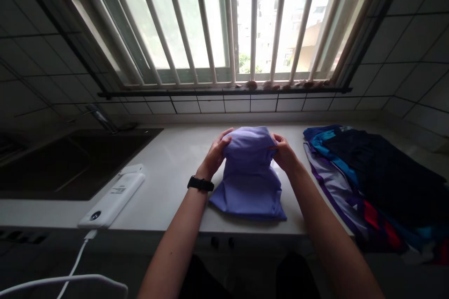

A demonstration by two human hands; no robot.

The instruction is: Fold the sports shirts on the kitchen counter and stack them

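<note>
A lavender piece of clothing [250, 191], partly folded, lies on the white counter with its far end raised. I cannot make out which garment it is. My left hand [217, 152] grips the raised fold at its left edge, thumb on top. At the right edge my right hand [283, 150] pinches the same fold between thumb and fingers. The near end of the cloth rests flat close to the counter's front edge. Parts of the fingers are hidden behind the fabric. A black band sits on my left wrist.
A pile of dark, blue and purple-trimmed clothes [379, 173] lies to the right, hanging over the front edge. Left are a white power bank [114, 201] with a white cable [79, 257] and a dark sink [77, 159] with a faucet [101, 117]. A barred window [210, 32] stands behind.
</note>
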